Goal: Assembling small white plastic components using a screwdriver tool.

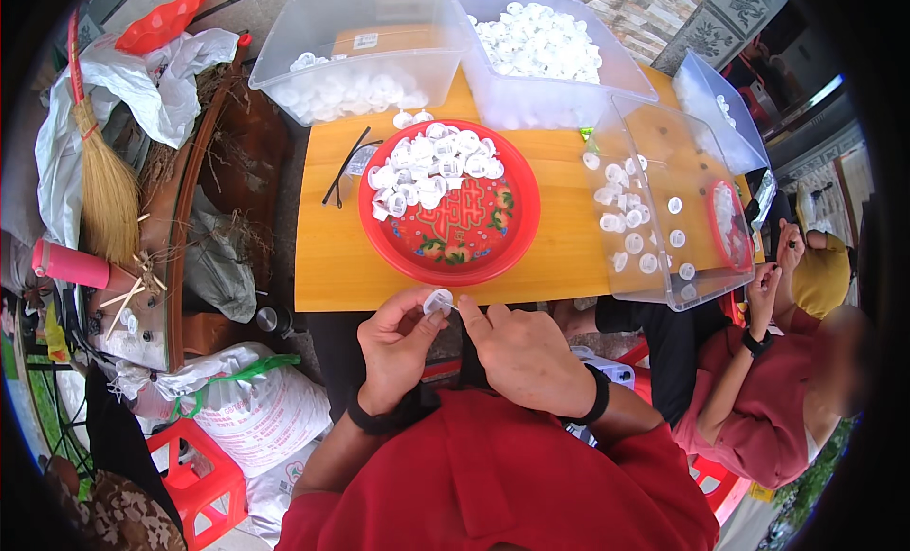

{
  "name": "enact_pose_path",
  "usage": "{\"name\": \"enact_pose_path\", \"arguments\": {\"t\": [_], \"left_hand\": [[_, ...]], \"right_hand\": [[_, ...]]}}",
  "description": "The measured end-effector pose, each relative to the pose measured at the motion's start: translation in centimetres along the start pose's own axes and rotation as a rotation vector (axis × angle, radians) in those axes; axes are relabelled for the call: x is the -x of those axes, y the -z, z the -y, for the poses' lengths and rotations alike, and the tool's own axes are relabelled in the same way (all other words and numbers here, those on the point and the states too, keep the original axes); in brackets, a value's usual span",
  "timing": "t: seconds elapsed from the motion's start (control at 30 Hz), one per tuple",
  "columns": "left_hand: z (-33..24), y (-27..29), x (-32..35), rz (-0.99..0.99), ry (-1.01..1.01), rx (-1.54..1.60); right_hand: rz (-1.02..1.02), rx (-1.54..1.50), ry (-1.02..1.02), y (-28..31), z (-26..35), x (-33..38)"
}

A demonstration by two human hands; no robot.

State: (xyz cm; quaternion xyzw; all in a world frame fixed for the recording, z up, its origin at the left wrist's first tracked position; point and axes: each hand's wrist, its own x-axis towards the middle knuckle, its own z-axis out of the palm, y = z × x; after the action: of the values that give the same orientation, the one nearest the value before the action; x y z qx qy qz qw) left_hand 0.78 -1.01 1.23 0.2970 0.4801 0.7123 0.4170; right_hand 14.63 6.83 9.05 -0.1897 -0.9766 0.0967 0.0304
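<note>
My left hand and my right hand meet just below the near edge of the yellow table. Together they pinch a small white plastic cap between their fingertips. Right above them sits a round red tray with a heap of the same white caps on its far half. Both wrists wear dark bands, and my sleeves are red.
Clear plastic bins with white caps stand at the table's far side, another clear bin at the right edge. A person in a maroon top sits at right. Black glasses, a broom, sacks and a red stool lie left.
</note>
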Motion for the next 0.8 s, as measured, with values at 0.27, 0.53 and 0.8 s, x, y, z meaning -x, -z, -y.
{"name": "enact_pose_path", "arguments": {"t": [0.27,0.53,0.8], "left_hand": [[1.1,0.3,0.2,0.041,0.006,-0.063],[1.2,1.1,-0.3,0.040,0.006,0.052],[0.9,1.0,-0.5,0.063,-0.013,0.138]], "right_hand": [[0.057,0.025,0.147,1.3,-0.7,-1.2],[0.041,-0.049,0.054,-0.1,-1.4,-0.8],[0.028,-0.229,-0.137,0.3,-0.9,0.1]]}}
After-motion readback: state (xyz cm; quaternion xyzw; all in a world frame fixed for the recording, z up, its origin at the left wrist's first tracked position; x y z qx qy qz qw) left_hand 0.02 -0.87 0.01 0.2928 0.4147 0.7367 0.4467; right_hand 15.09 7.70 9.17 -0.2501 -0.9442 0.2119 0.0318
